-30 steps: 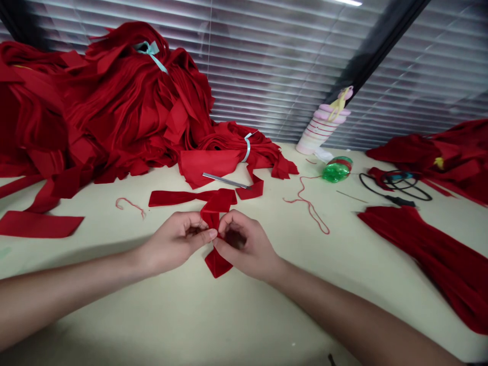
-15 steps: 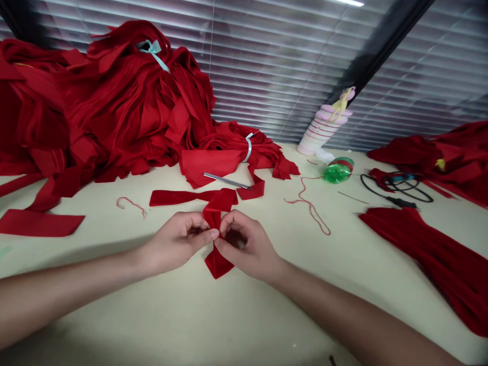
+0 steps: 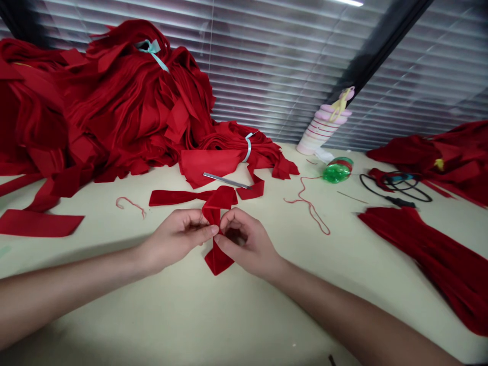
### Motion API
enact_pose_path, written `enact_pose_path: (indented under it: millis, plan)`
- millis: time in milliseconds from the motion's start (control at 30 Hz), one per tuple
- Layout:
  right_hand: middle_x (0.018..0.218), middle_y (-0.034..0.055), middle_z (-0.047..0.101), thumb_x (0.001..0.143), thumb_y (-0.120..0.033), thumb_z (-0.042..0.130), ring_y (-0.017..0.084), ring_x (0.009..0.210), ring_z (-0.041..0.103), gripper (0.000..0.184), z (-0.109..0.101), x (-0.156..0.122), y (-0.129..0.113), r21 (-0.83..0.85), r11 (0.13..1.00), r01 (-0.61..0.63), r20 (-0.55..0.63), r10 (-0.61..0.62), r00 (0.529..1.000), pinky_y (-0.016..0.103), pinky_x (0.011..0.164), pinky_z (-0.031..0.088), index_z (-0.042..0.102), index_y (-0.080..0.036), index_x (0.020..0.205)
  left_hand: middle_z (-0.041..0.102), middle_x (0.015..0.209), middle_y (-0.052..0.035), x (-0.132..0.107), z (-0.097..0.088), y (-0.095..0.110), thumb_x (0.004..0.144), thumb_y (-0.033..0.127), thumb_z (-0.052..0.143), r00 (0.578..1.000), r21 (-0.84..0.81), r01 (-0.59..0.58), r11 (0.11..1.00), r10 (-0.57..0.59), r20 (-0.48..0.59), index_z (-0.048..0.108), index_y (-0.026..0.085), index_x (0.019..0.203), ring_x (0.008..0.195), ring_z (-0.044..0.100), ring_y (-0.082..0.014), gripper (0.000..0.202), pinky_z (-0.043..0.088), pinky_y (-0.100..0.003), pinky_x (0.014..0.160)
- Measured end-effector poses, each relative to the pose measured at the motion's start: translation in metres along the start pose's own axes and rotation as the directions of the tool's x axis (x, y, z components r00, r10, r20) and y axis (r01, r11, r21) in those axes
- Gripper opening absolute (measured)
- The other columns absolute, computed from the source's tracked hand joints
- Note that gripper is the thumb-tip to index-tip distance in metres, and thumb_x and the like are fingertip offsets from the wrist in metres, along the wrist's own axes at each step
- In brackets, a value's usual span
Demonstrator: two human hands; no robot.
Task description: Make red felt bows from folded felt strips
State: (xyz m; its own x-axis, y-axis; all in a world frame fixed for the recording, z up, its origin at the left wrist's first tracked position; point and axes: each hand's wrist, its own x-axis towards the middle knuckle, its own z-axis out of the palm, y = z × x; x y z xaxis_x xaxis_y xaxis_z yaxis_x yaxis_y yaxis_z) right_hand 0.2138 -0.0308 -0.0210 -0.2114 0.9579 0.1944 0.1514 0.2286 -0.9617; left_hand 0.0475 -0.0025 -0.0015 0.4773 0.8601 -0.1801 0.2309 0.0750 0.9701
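Note:
Between my two hands a red velvet ribbon [image 3: 216, 259] is pinched narrow at its middle, with one end hanging toward me and the other folded over above. My left hand [image 3: 179, 236] is closed on it from the left, thumb pressed at the pinch. From the right, my right hand [image 3: 247, 244] grips the same spot between thumb and fingers. Just beyond lies another flat red strip [image 3: 175, 197]; whether it joins the held ribbon I cannot tell. Silver tweezers [image 3: 226, 180] rest on red fabric behind it.
A large heap of red strips [image 3: 125, 101] fills the back left, beside a smaller tied bundle [image 3: 232, 140]. To the right are a green spool-like object [image 3: 337, 170], red thread [image 3: 310, 206], a black cable [image 3: 400, 198], a striped pink-white roll [image 3: 324, 127] and red velvet strips [image 3: 430, 254].
Both hands keep their pinch and have shifted very slightly away from me with the ribbon. The other things stay where they were.

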Motion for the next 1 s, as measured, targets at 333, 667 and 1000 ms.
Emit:
enact_pose_path:
  millis: [333, 667, 1000]
  plan:
    - [0.068, -0.0001, 0.059, 0.075, -0.021, 0.057, 0.012, 0.057, 0.052, 0.010, 0.0014, 0.0001, -0.0011, 0.009, 1.000, 0.009, 0.003, -0.009, 1.000, 0.026, 0.051, 0.039, 0.047, -0.021, 0.075, 0.054, 0.061, 0.0028, 0.0010, -0.0004, -0.0005, 0.073, 0.037, 0.063, 1.000, -0.036, 0.011, 0.999, -0.012, -0.029, 0.057, 0.017, 0.067, 0.061, 0.049, -0.0114, 0.022, 0.038, -0.025, 0.059]
    - [0.065, -0.0021, 0.058, 0.073, -0.018, 0.057, 0.011, 0.056, 0.051, 0.012, 0.0006, 0.0003, 0.0007, 0.009, 1.000, 0.026, 0.010, -0.026, 1.000, 0.025, 0.050, 0.039, 0.046, -0.021, 0.074, 0.055, 0.060, 0.0012, 0.0017, 0.0000, 0.0011, 0.075, 0.038, 0.062, 0.999, -0.096, 0.005, 0.995, -0.010, -0.047, 0.057, 0.017, 0.062, 0.060, 0.049, -0.0121, 0.026, 0.040, -0.027, 0.060]
    - [0.062, -0.0043, 0.051, 0.074, -0.022, 0.058, 0.010, 0.053, 0.046, 0.011, 0.0012, 0.0002, 0.0011, -0.051, 0.998, 0.021, 0.003, -0.021, 1.000, 0.024, 0.048, 0.038, 0.047, -0.022, 0.074, 0.060, 0.065, -0.0012, 0.0026, -0.0005, -0.0068, 0.082, 0.040, 0.057, 0.999, -0.211, 0.021, 0.977, -0.030, -0.038, 0.060, 0.015, 0.067, 0.064, 0.051, -0.0124, 0.030, 0.042, -0.027, 0.065]
